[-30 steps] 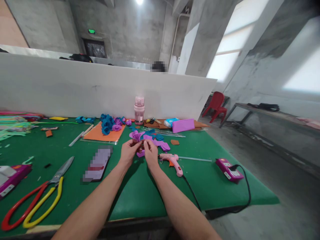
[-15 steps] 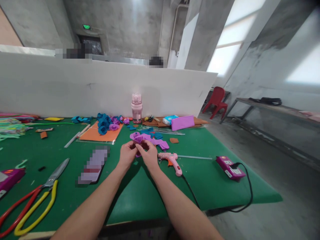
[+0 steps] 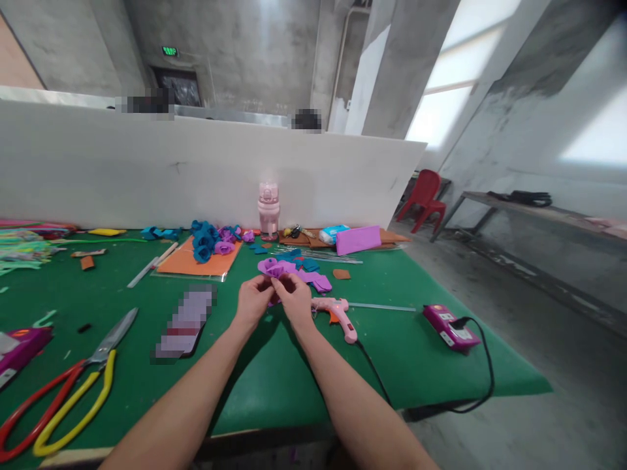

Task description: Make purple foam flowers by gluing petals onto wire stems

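Note:
Between my two hands is a purple paper flower (image 3: 274, 266), its curled petals rising above my fingertips. My left hand (image 3: 253, 301) pinches it from the left, and my right hand (image 3: 296, 301) from the right, with the fingers close together at its base. Part of the flower's lower side is hidden by my fingers. Just beyond lie purple paper pieces (image 3: 321, 283) and blue paper pieces (image 3: 309, 264). A pink hot glue gun (image 3: 343, 314) rests on the table right of my right hand, a clear glue stick (image 3: 385, 307) in its back end.
On the green table (image 3: 274, 398) lie red-and-yellow-handled scissors (image 3: 100, 365), a phone (image 3: 189, 321) and a magenta power strip (image 3: 450, 328). Finished blue flowers (image 3: 204, 241) sit on orange paper (image 3: 196, 263). A pink bottle (image 3: 269, 212) stands before the white partition (image 3: 210, 166).
Both hands, still holding the purple flower, have shifted very slightly to the right. The view has moved a little; the things on the table lie as before.

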### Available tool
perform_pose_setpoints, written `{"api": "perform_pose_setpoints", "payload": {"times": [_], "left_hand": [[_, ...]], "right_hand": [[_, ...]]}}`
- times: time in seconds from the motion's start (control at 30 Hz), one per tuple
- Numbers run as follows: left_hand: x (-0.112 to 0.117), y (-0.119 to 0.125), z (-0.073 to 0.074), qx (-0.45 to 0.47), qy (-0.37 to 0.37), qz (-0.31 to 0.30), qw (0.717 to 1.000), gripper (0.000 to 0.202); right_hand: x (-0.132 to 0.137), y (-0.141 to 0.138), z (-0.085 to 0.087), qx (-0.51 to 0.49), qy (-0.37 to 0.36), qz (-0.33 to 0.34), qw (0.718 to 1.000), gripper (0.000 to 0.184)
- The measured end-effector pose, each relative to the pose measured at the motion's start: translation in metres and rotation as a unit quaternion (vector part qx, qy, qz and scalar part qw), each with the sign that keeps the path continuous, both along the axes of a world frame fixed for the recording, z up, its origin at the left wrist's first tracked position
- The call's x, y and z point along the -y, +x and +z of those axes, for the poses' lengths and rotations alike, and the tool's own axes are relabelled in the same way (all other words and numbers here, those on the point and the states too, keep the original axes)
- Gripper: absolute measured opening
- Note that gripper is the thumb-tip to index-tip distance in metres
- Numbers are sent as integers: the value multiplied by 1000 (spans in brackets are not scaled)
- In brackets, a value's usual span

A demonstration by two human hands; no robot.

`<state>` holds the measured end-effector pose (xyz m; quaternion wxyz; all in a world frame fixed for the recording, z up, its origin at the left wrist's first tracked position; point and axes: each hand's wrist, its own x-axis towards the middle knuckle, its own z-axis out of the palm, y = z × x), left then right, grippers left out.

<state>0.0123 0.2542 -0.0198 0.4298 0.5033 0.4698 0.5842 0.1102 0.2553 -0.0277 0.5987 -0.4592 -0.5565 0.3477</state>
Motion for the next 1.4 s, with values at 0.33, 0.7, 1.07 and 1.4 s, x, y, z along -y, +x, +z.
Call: {"api": "perform_pose_setpoints", "payload": {"times": [0.33,0.7,1.07,1.4], "left_hand": [[-2,-1,-1,28,-6,-20,999,9],[0,-4,2,157,-57,-81,983,25],[-1,-16,5,212,-116,-166,956,24],[1,-16,6,188,-122,-206,953,24]], "right_hand": [[-2,1,-3,-20,8,6,1000,24],[-2,4,-3,-105,12,62,992,21],[-6,6,-2,-214,-53,46,974,20],[2,2,4,-265,-74,115,955,24]]}}
